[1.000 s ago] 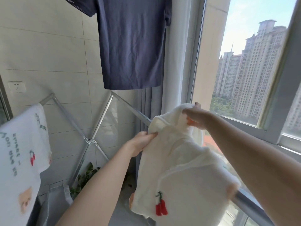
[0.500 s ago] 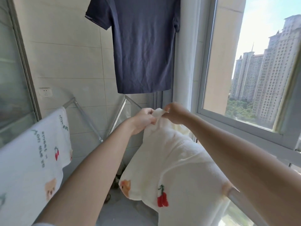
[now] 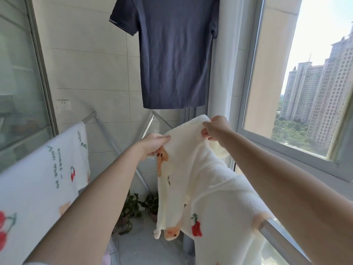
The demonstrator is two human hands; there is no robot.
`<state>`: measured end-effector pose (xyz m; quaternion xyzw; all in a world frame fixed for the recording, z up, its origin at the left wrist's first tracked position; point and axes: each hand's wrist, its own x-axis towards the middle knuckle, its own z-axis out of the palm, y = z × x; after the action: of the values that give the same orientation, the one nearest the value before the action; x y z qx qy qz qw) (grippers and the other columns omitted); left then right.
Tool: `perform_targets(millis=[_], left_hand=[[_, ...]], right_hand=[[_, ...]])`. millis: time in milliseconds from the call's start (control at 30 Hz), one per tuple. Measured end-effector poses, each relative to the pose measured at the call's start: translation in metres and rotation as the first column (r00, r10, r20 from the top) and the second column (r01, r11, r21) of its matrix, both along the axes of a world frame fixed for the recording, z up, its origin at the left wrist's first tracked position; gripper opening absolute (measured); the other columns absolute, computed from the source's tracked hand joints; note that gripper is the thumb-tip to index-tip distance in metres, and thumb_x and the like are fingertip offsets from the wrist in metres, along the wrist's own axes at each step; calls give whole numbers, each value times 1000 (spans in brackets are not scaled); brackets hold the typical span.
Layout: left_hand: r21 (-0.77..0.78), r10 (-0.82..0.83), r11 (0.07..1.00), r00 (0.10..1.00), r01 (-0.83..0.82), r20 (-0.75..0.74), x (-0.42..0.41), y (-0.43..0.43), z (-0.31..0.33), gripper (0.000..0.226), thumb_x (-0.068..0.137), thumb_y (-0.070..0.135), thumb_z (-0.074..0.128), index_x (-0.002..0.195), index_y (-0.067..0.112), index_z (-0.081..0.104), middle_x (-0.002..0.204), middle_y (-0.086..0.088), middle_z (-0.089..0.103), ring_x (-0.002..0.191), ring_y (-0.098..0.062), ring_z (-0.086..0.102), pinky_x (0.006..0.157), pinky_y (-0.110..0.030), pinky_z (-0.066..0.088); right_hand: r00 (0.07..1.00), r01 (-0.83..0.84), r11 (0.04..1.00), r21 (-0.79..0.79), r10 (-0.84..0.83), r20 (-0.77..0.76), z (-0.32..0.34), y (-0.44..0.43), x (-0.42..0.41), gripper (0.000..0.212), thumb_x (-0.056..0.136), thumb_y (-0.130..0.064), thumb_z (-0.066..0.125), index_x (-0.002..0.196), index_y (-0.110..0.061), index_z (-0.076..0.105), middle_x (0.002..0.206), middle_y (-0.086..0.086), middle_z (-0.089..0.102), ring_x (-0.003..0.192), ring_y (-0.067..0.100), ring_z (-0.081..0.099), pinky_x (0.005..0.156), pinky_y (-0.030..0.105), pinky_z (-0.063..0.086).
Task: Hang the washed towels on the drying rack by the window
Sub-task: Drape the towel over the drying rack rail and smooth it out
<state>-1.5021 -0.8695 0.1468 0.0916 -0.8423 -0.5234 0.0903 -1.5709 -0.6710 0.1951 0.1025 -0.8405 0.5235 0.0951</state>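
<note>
Window balcony | left hand (image 3: 155, 143) pinches cream towel (image 3: 214, 184) edge | right hand (image 3: 214, 127) pinches far edge

I read the cream towel (image 3: 210, 188) on the right rail as thick terry cloth: matt, with a looped, slightly rough pile. Its cherry and animal motifs are worked in denser, fuzzy thread. The printed towel (image 3: 38, 178) on the left is also matt cloth, flatter in texture. The drying rack (image 3: 281, 240) is bare metal tube, smooth, with a dull silver sheen. The far T-shirt (image 3: 172, 64) is fine knit fabric, matt and lightly creased. I note glazed wall tiles (image 3: 86, 64), smooth with a soft gloss, and a glossy white plastic socket (image 3: 64, 105).
</note>
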Motion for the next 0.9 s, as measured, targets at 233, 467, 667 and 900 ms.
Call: perform_targets(millis=[233, 467, 667, 900], left_hand=[[50, 52, 998, 990, -46, -132, -35, -21, 12, 24, 97, 30, 52, 81, 11, 54, 69, -9, 59, 44, -11, 60, 44, -21, 49], [24, -86, 995, 941, 100, -327, -109, -31, 18, 60, 92, 11, 59, 145, 23, 35, 122, -5, 51, 94, -9, 54, 75, -23, 49], [-13, 60, 998, 991, -62, -118, -150, -25, -35, 48, 83, 9, 61, 130, 15, 53, 121, -7, 54, 92, -15, 55, 72, -18, 50], [262, -12, 965, 1000, 5, 24, -167, -24, -78, 41, 76, 13, 64, 111, 23, 44, 100, -1, 60, 73, -17, 60, 56, -26, 54]], right_hand=[[997, 73, 997, -33, -73, 20, -5, -19, -27, 21, 79, -7, 44, 63, -7, 57, 65, 12, 72, 62, 27, 63, 57, 30, 51], [997, -2, 996, -91, 9, 79, -4, -36, -75, 77, 87, -20, 56, 149, -38, 13, 98, -7, 47, 74, 12, 53, 88, 46, 57], [946, -237, 858, 456, 96, 311, -35, -55, -86, 61, 89, -34, 60, 145, -25, 38, 141, 2, 47, 122, 24, 52, 89, 32, 49], [968, -213, 629, 748, 34, 247, -41, -81, -86, 45, 88, -28, 57, 130, -12, 56, 122, 12, 63, 108, 30, 65, 93, 37, 54]])
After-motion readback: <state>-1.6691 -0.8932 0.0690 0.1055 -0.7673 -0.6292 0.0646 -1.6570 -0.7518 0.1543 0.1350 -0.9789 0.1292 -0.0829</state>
